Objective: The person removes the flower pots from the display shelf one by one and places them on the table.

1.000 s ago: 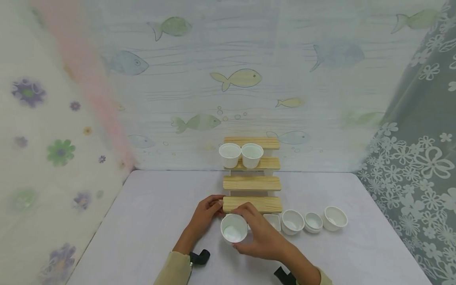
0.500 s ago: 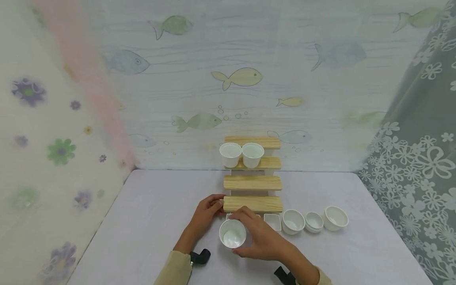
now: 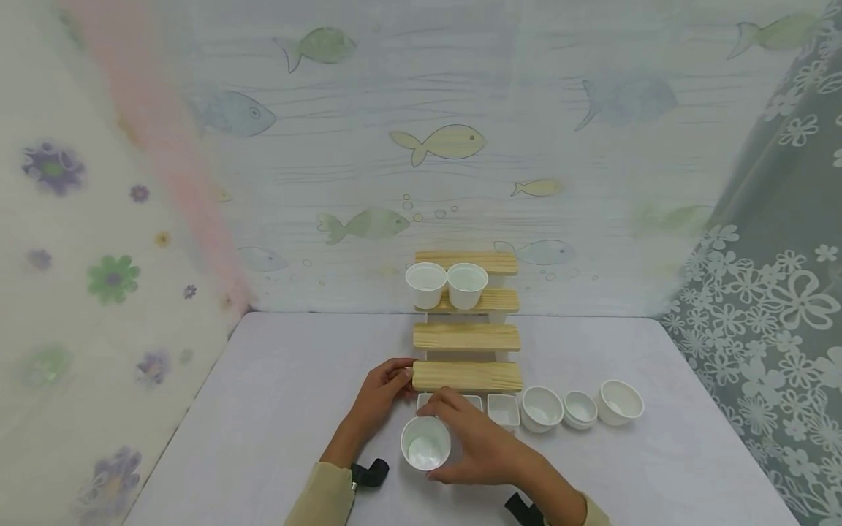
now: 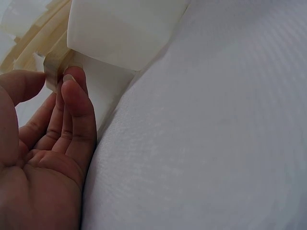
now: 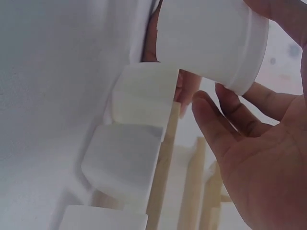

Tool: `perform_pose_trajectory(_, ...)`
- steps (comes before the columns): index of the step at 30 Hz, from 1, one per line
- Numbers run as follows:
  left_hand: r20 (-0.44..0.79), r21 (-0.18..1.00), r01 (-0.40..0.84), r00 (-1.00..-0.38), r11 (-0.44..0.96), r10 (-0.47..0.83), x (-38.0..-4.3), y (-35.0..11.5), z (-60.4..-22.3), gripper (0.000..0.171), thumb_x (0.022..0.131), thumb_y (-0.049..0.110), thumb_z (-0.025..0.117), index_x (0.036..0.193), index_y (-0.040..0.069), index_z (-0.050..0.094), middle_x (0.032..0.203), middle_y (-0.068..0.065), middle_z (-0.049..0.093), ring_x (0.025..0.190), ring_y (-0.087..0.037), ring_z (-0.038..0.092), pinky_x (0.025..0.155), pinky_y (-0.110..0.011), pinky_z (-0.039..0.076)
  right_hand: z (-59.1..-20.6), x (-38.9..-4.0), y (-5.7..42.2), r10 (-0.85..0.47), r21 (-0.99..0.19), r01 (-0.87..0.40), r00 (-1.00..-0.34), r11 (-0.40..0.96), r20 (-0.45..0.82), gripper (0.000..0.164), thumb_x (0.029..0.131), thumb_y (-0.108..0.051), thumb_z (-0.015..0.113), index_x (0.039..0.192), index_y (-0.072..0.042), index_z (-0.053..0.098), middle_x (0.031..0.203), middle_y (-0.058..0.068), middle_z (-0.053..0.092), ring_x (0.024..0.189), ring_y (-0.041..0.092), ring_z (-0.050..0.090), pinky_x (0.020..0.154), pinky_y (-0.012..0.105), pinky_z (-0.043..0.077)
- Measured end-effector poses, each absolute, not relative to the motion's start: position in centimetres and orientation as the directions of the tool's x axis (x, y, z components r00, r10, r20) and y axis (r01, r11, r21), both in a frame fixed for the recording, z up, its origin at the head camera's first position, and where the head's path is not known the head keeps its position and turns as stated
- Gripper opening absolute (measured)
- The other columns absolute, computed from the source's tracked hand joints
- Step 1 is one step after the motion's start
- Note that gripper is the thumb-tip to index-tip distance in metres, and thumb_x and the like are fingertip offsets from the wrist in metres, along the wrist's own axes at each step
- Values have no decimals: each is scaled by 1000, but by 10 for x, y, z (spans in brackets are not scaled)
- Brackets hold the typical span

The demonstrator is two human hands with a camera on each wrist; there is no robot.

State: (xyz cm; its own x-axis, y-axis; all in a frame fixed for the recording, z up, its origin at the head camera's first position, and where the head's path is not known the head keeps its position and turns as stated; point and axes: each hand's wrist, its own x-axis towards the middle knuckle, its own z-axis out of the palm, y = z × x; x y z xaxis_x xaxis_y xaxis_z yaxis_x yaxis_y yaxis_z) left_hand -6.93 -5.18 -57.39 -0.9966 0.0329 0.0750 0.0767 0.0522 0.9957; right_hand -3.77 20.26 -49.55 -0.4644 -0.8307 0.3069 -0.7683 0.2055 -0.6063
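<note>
My right hand [image 3: 483, 442] grips a round white cup [image 3: 425, 444] by its rim, thumb on the near side and fingers on the far side. In the right wrist view the cup [image 5: 206, 43] is tilted, with white bowls beyond it. The stepped wooden rack [image 3: 467, 376] stands at the middle of the table. At the left end of its lowest step, my left hand [image 3: 381, 394] pinches the wood between thumb and fingers, as the left wrist view shows at the step's end [image 4: 56, 64]. Two white cups, a left one [image 3: 426, 286] and a right one [image 3: 467, 286], stand side by side on an upper step.
Along the rack's front, partly behind my right hand, are square white dishes [image 3: 503, 411]. To their right stand a round bowl [image 3: 541, 409], a small bowl [image 3: 579, 410] and another bowl [image 3: 620, 402]. A fish-printed curtain [image 3: 434, 183] hangs behind the white table [image 3: 296, 351].
My right hand has brought the cup a little toward me and to the left, uncovering more of the square dishes. The left hand stays on the rack.
</note>
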Motion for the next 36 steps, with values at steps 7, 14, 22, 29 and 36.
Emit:
perform_pose_trajectory(7, 63, 997, 64, -998, 44, 27, -69, -51, -572, 32, 109, 23, 64, 135, 5, 67, 107, -10, 74, 92, -21, 69, 78, -28, 59, -500, -39, 202, -842, -566, -808, -415, 166, 345, 78, 76, -29, 99, 140, -14, 58, 139, -3, 51, 131, 11, 49, 112, 36, 47)
perform_pose_trajectory(14, 49, 997, 50, -999, 57, 21, -67, -50, -569, 32, 109, 25, 63, 135, 7, 67, 105, -10, 73, 90, -21, 67, 75, -27, 57, -504, -40, 203, -844, -526, -829, -410, 188, 345, 79, 74, -32, 100, 140, -15, 59, 135, -3, 49, 127, 10, 48, 108, 34, 49)
perform_pose_trajectory(22, 57, 997, 58, -998, 55, 23, -68, -50, -570, 32, 109, 23, 63, 135, 5, 67, 103, -9, 73, 89, -19, 67, 75, -27, 57, -505, -42, 202, -851, -537, -822, -411, 191, 327, 78, 74, -31, 100, 139, -16, 60, 135, -2, 49, 127, 10, 47, 109, 34, 48)
perform_pose_trajectory(29, 59, 997, 59, -998, 56, 15, -69, -50, -571, 34, 109, 23, 63, 135, 2, 66, 101, -10, 72, 88, -18, 67, 75, -26, 56, -510, -43, 201, -856, -543, -822, -398, 172, 331, 79, 73, -31, 101, 139, -15, 60, 133, -2, 49, 126, 10, 47, 108, 33, 49)
perform_pose_trajectory(36, 62, 996, 62, -998, 69, 13, -69, -51, -572, 32, 109, 22, 63, 135, 4, 67, 102, -10, 73, 89, -19, 67, 74, -26, 57, -512, -46, 202, -860, -545, -817, -406, 191, 307, 81, 73, -32, 101, 141, -19, 58, 135, -3, 49, 127, 10, 47, 109, 34, 48)
